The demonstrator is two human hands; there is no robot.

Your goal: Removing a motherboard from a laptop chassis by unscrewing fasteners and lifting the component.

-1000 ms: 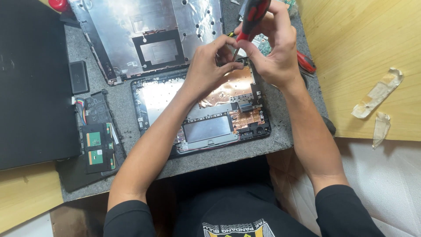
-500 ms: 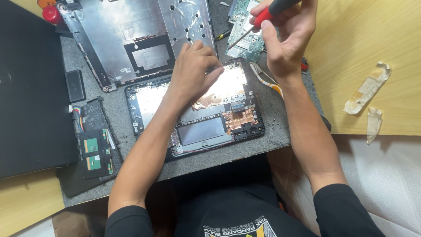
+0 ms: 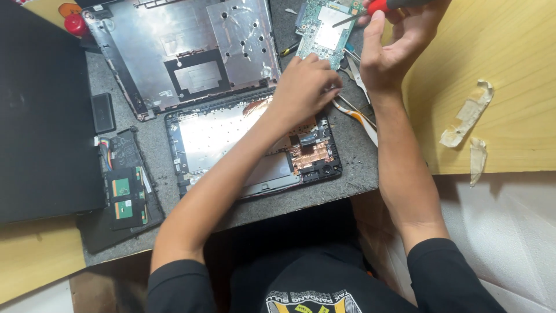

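1. The right hand [image 3: 399,49] has lifted clear of the opened laptop base [image 3: 255,145] and now sits up by the far edge of the bench [image 3: 347,179], its grip pinched on the red-handled screwdriver [image 3: 376,8], shaft pointing left over the green circuit board [image 3: 324,29].
2. A second ago both hands were bunched together over the base's top right corner; now they are apart.
3. The left hand [image 3: 304,87] has stayed down, fingers curled and pressed on that same corner. Whether it pinches anything there I cannot tell; the fingertips are hidden.
4. My read: the driving at that corner is paused, and the left hand is working or holding something loose there.
5. The removed bottom cover [image 3: 185,52] lies just beyond the base, with orange-handled cutters [image 3: 356,119] beside the base's right edge.
6. The base itself lies flat in the middle of the bench.
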